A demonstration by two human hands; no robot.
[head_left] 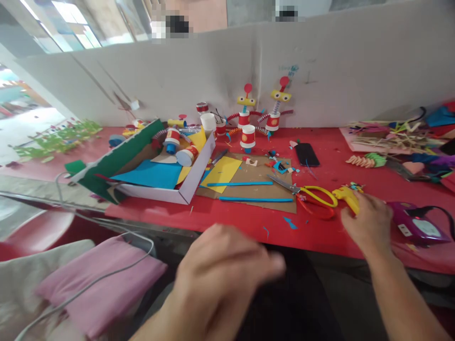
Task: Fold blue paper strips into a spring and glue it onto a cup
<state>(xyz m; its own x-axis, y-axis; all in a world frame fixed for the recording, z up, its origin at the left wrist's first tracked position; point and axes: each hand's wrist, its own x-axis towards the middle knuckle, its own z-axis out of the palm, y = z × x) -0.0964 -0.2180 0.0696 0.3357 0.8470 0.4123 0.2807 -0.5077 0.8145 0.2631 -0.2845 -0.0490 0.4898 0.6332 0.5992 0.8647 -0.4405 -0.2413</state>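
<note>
My right hand (369, 222) rests on the red table (227, 215) at the right, its fingers curled round the rear of a small yellow tool (347, 195). Just left of it lie scissors (313, 198) with yellow and red handles, blades pointing left over a brown cardboard sheet (249, 189). My left hand (223, 279) hovers in front of the table's near edge, low in the view and smeared by motion. I see nothing in it, and its fingers point right.
Two blue strips (256, 199) and yellow paper (224, 171) lie on the cardboard. A white box (188, 189) holds blue paper and cup figures. Paper-cup robots (247, 136) stand by the back wall, beside a black phone (307, 154). A purple device (415, 227) lies right, a pink cushion (103, 289) lower left.
</note>
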